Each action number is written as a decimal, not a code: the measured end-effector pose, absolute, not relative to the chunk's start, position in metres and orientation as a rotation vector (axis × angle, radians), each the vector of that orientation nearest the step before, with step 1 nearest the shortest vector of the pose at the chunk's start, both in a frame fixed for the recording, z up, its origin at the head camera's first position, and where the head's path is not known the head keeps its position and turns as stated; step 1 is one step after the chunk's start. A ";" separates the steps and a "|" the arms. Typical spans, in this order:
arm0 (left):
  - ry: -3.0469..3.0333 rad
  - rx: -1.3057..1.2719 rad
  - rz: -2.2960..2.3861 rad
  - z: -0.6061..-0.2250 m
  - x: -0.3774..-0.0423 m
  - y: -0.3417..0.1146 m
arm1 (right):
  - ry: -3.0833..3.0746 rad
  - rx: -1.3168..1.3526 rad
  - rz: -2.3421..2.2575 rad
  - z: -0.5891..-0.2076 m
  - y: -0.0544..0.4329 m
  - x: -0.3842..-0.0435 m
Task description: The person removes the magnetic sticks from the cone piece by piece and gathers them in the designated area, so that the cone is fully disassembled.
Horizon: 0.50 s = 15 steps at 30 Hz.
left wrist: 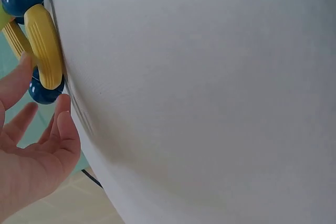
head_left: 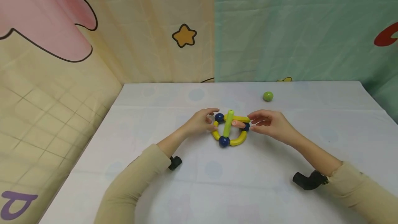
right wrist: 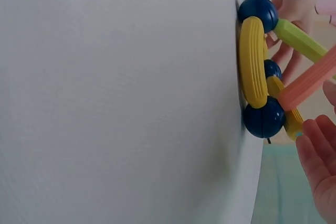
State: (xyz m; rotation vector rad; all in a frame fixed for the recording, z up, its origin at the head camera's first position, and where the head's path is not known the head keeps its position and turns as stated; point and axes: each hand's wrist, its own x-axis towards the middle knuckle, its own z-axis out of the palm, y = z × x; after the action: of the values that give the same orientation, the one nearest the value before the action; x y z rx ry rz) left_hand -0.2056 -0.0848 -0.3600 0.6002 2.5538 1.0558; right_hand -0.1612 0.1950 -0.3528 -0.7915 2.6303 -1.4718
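Head view shows the toy frame [head_left: 228, 124] between left grip [head_left: 200, 122] and right grip [head_left: 272, 124], both spread.

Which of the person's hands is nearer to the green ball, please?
The right hand is nearer, directly below the green ball in the head view; the left hand is farther off, down and to the left.

playroom-like corner: cartoon-print drapes [head_left: 248, 34], cloth-covered table [head_left: 214, 189], toy rods [head_left: 228, 124]
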 end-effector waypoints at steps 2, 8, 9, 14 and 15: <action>2.543 0.606 1.044 -0.361 -0.207 -0.084 | 2.650 -0.804 -1.451 -0.356 0.191 -0.161; 2.541 0.622 1.030 -0.362 -0.208 -0.082 | 2.701 -0.893 -1.420 -0.361 0.181 -0.160; 2.538 0.625 1.036 -0.363 -0.209 -0.082 | 2.711 -0.910 -1.415 -0.362 0.180 -0.161; 2.532 0.632 1.050 -0.363 -0.211 -0.081 | 2.778 -0.946 -1.345 -0.364 0.174 -0.162; 2.532 0.632 1.051 -0.363 -0.211 -0.081 | 2.792 -0.947 -1.329 -0.364 0.173 -0.162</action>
State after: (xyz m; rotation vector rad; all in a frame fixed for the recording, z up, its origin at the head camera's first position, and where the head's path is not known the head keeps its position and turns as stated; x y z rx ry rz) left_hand -0.2109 -0.0809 -0.3633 0.6319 2.5321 1.0511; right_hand -0.1623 0.1734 -0.3640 -0.9474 2.7915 -1.3289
